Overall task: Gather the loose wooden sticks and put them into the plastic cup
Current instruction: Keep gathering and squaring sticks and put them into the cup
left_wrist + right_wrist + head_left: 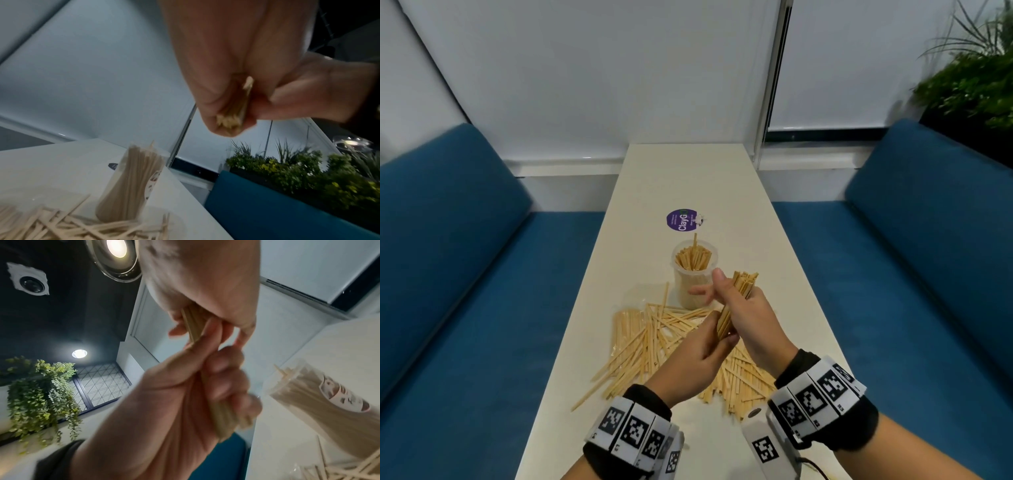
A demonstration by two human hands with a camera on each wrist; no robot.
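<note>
**Pale wood gathered in both hands above the heap**

Pale wooden sticks in a tight bundle (736, 301) are held above the long cream worktop (688, 178), tilted so the upper ends lean toward 1 o'clock. The right hand (748, 318) wraps the bundle's upper half, thumb up along its near side, while the left hand (697, 356) pinches the lower ends between thumb and curled fingers. From the left wrist view the cut stick ends (230, 123) show inside the closed fingers, though blur makes it hard to say how many fingers touch them.

The clear plastic cup (694, 270) stands upright at 11 o'clock from the hands, just beyond them, already crowded with standing sticks; one stick pokes higher than the rest. The cup's side carries a small printed label (343, 395).

The loose heap of wooden sticks (654, 335) spreads across the worktop beneath and around the hands, from 9 o'clock round to 4 o'clock, some lying in a neat parallel row at the left edge, others crossed at random.

A round purple sticker (681, 221) lies flat at 12 o'clock beyond the cup. Blue upholstered benches (465, 274) run along both sides of the worktop, and green foliage (976, 78) fills the corner at 2 o'clock.
</note>
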